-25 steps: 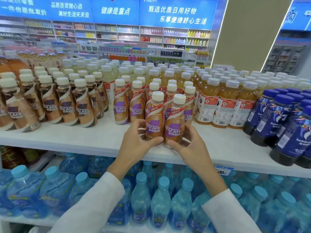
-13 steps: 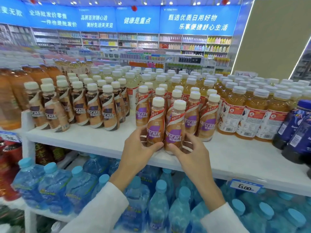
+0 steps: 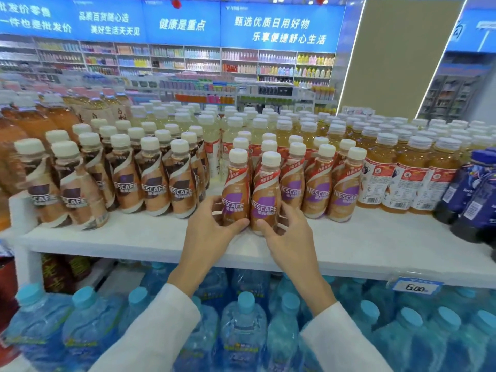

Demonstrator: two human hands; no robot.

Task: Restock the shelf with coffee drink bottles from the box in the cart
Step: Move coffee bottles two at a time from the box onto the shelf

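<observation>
On the white shelf [image 3: 349, 245], twelve o'clock: my left hand [image 3: 208, 234] grips one coffee bottle [image 3: 236, 194]. My right hand [image 3: 288, 237] grips its touching neighbour [image 3: 265, 200] at one o'clock.

Two hands [image 3: 212, 232], each on one purple-label coffee bottle [image 3: 236, 194]; three more stand just right of the pair; one price tag [image 3: 414, 287] below them on the shelf [image 3: 375, 248].

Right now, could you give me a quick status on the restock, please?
Left hand on one coffee bottle, right hand on another. Both upright on shelf. Nothing blocking.
</observation>
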